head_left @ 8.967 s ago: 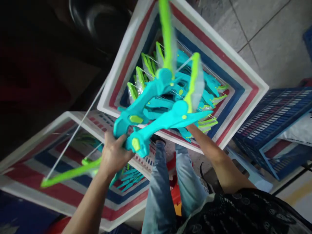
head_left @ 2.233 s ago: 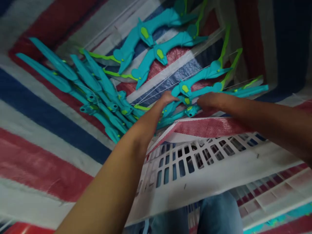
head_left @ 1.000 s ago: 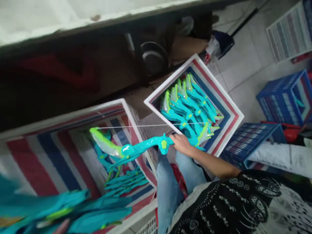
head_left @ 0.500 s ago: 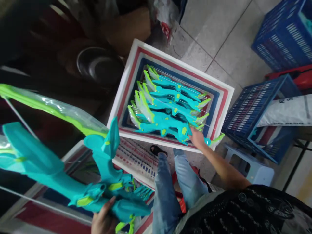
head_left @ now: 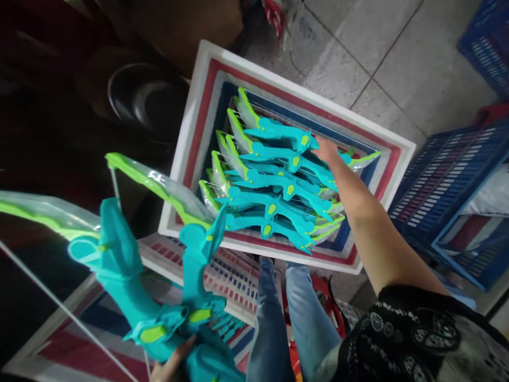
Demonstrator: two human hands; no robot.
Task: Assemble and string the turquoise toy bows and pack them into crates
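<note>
Several turquoise toy bows with lime-green limbs and white strings lie in rows inside a white crate lined with red, white and blue stripes. At the crate's far side, my right hand is closed round the grip of the topmost bow. Lower left, my left hand grips turquoise bows, at least two together, their green limbs pointing up and left. Most of the left hand's fingers are hidden behind the bows.
Below the held bows is another striped crate with turquoise parts inside. Blue slatted baskets stand at the right on the tiled floor. A dark round basin is at the upper left. My legs are beneath the near crate edge.
My right hand has moved from the near side of the crate to the far side, where a bow lies in its grip. The bows in my left hand have shifted right and turned more upright.
</note>
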